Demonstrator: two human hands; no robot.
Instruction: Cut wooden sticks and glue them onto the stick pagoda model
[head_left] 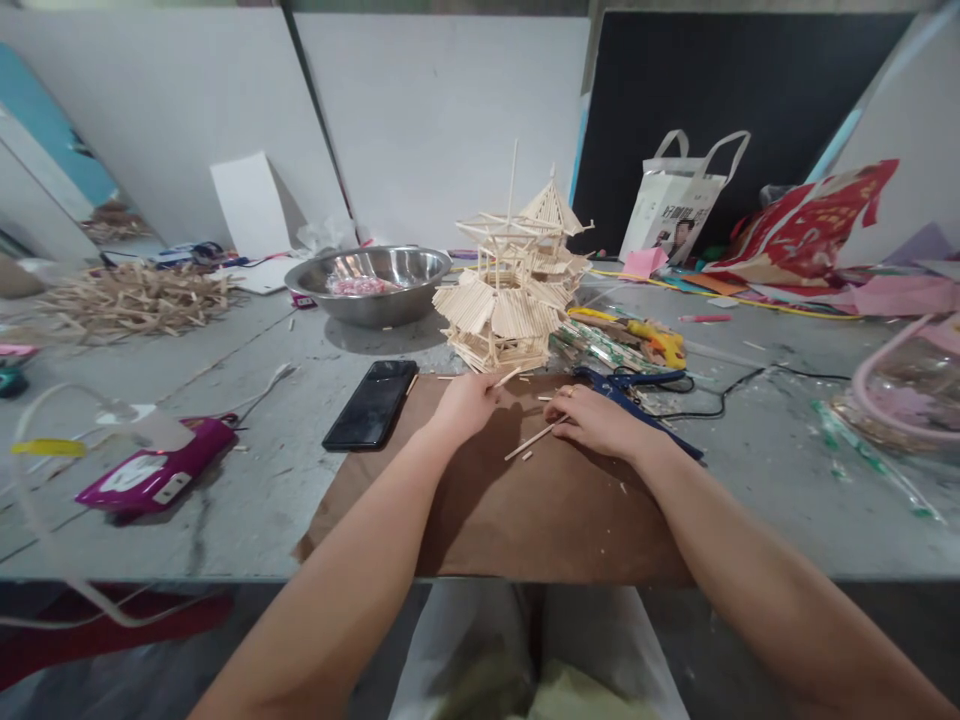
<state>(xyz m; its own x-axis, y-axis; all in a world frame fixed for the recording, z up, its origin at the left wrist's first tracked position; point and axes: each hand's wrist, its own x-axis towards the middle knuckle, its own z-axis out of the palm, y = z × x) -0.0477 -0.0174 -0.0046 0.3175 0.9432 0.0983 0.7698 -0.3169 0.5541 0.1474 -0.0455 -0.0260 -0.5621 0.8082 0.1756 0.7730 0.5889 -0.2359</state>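
A pagoda model built of thin wooden sticks (514,290) stands at the far edge of a brown board (517,500). My left hand (466,403) is closed in a pinch on a short wooden stick (508,377) whose tip points toward the model's base. My right hand (596,420) rests on the board, fingers curled around a longer wooden stick (531,442) that lies slanted on the brown surface. Both hands sit just in front of the model, a small gap between them.
A black phone (371,402) lies left of the board. Behind it is a steel bowl (371,283). Blue-handled pliers (630,385), a yellow glue gun (660,342) and a black cable lie to the right. A stick pile (135,298) is far left, a magenta device (157,472) near left.
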